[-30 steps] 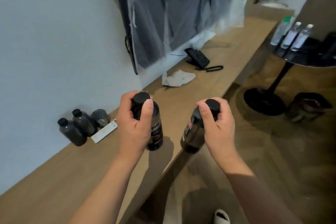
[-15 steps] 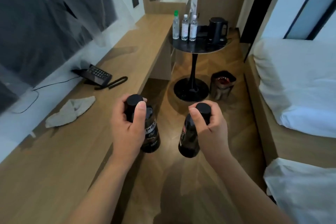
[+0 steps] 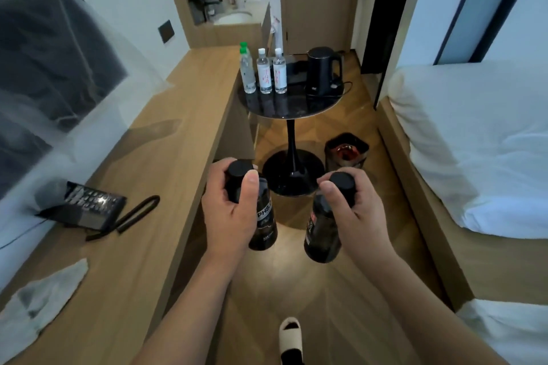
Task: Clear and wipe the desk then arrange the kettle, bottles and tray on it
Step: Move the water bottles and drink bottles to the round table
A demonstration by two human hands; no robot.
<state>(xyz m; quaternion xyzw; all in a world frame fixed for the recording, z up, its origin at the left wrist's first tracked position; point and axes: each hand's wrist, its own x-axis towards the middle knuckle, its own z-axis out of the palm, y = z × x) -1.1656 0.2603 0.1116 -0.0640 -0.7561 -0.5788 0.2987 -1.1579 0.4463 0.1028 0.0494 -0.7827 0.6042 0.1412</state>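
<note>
My left hand [image 3: 229, 210] grips a dark bottle [image 3: 264, 225] by its black cap and neck, held over the floor just off the desk's edge. My right hand [image 3: 354, 213] grips a second dark bottle [image 3: 321, 234] the same way. Ahead stands a round black side table [image 3: 299, 107] carrying three clear water bottles [image 3: 264, 72] and a black kettle [image 3: 321, 71]. The long wooden desk [image 3: 166, 163] runs along the left wall. A white cloth [image 3: 41, 302] lies on its near end.
A black phone [image 3: 89, 207] with its cord lies on the desk. A dark waste bin [image 3: 345, 151] stands on the floor by the side table's foot. White beds [image 3: 474, 142] fill the right side. A plastic-covered screen [image 3: 44, 53] hangs on the left wall.
The view has swung right from the desk's wall end toward the side table, which is now closer. Both hands still carry their dark bottles, now over the floor.
</note>
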